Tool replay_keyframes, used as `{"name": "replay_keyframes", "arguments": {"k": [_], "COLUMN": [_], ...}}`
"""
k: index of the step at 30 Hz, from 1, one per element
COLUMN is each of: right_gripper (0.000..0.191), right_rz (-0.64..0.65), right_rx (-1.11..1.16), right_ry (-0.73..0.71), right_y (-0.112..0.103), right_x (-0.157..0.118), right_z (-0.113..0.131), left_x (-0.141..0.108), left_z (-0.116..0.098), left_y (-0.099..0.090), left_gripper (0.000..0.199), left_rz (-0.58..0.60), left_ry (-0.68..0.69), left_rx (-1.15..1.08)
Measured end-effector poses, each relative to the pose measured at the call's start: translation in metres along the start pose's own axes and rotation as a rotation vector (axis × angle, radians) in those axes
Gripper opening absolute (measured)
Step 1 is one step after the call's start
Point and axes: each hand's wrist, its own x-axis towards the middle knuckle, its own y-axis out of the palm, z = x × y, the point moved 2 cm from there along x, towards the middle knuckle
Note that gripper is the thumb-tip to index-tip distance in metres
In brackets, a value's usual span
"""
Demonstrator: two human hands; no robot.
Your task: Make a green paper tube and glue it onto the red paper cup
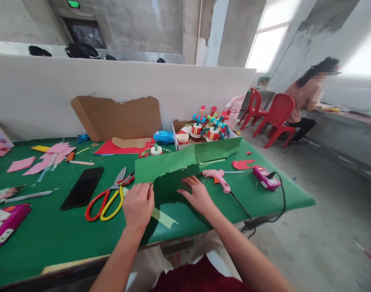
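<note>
A long sheet of green paper [173,162] is raised above the green table, its lower left corner pinched in my left hand [139,204]. Under the sheet's lower edge, my right hand [197,196] has its fingers spread and holds nothing. Beside my left hand lie scissors [109,198] with one red and one yellow handle. A pink glue gun [217,178] rests to the right of my right hand. On the table between my hands is a pale green strip [164,217], partly hidden by my left hand.
Behind the sheet, a box [177,140] holds several colourful figures. A black phone [83,187] and pink paper pieces [56,154] lie left. A power strip [266,178] with a cable is right. A person [307,93] sits far right.
</note>
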Motion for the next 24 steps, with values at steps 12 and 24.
{"name": "replay_keyframes", "arguments": {"k": [12, 24], "right_gripper": [0.027, 0.036], "right_rz": [0.236, 0.392], "right_rx": [-0.667, -0.857], "right_ry": [-0.020, 0.186], "right_y": [-0.019, -0.050], "right_x": [0.000, -0.025], "right_z": [-0.009, -0.005], "left_x": [-0.002, -0.004], "left_z": [-0.005, -0.005], "left_y": [0.002, 0.003], "left_gripper": [0.021, 0.022], "left_rz": [0.083, 0.089], "left_ry": [0.007, -0.005], "left_rx": [-0.027, -0.055]}}
